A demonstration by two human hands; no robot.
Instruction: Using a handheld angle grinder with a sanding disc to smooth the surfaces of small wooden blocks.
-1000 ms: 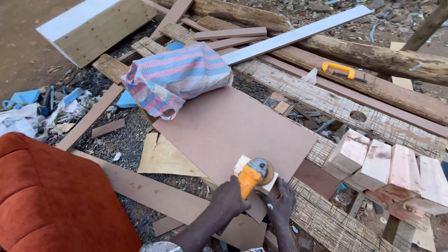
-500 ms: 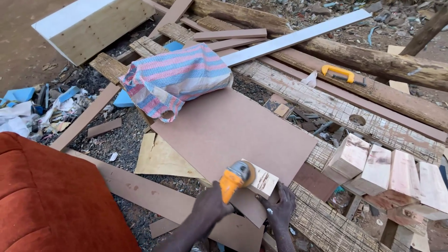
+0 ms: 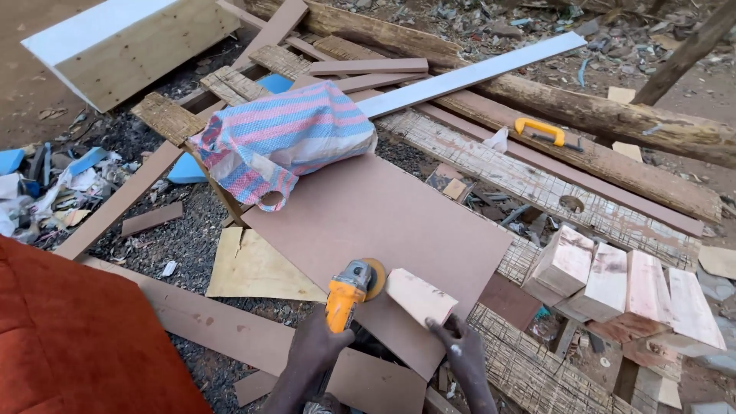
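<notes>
My left hand (image 3: 316, 349) grips the yellow body of an angle grinder (image 3: 349, 287), its sanding disc touching the left edge of a small pale wooden block (image 3: 418, 297). My right hand (image 3: 460, 353) presses on the near end of that block, holding it down. The block rests on a large brown flat board (image 3: 383, 222) that lies over scrap wood.
A striped pink-and-blue woven sack (image 3: 280, 142) lies on the far end of the board. Several pale wooden blocks (image 3: 621, 280) sit to the right. A yellow-handled saw (image 3: 546, 130) rests on a log (image 3: 598, 111). A long white plank (image 3: 468, 75) crosses behind. An orange cushion (image 3: 77, 337) is at lower left.
The grinder has swung from above the block to its left edge. My right hand has stayed on the block. The view has shifted slightly.
</notes>
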